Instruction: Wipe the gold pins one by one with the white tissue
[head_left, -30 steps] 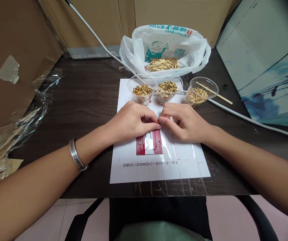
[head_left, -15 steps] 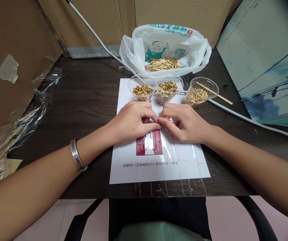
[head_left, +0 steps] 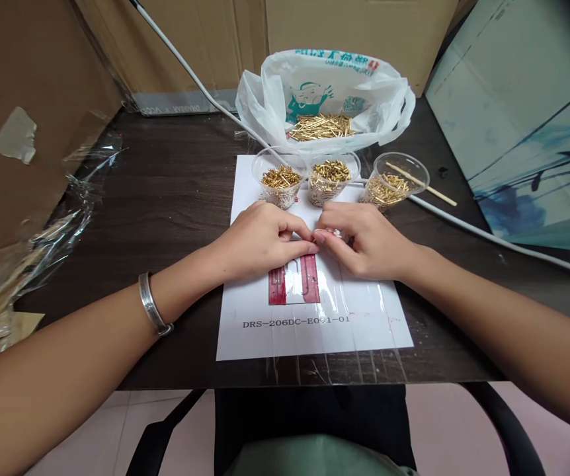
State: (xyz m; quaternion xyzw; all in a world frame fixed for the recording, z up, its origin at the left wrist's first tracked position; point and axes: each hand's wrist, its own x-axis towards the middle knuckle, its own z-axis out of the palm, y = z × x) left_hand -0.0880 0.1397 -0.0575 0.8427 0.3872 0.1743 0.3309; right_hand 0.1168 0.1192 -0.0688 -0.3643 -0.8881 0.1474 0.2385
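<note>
My left hand (head_left: 270, 243) and my right hand (head_left: 364, 243) meet fingertip to fingertip over a printed white sheet (head_left: 245, 304). Thumb and forefinger are pinched together on each; whatever sits between them is too small to make out. A bit of something whitish shows inside the curl of the right fingers. Just below the fingertips is a red-and-white printed pattern (head_left: 309, 281), partly covered by the left hand. Beyond my hands stand three clear plastic cups: the left cup (head_left: 281, 178), the middle cup (head_left: 331, 175) and the tilted right cup (head_left: 389, 185), holding small gold-coloured metal pieces.
A white plastic bag (head_left: 275, 106) with longer gold pins lies open behind the cups. A thin wooden stick (head_left: 438, 195) leans in the right cup. One white cable (head_left: 483, 231) runs behind the cups. Cardboard (head_left: 176, 46) walls the back; crumpled clear film (head_left: 61, 231) lies left.
The view has shifted very slightly. Both hands keep the same pinched position, fingertips together.
</note>
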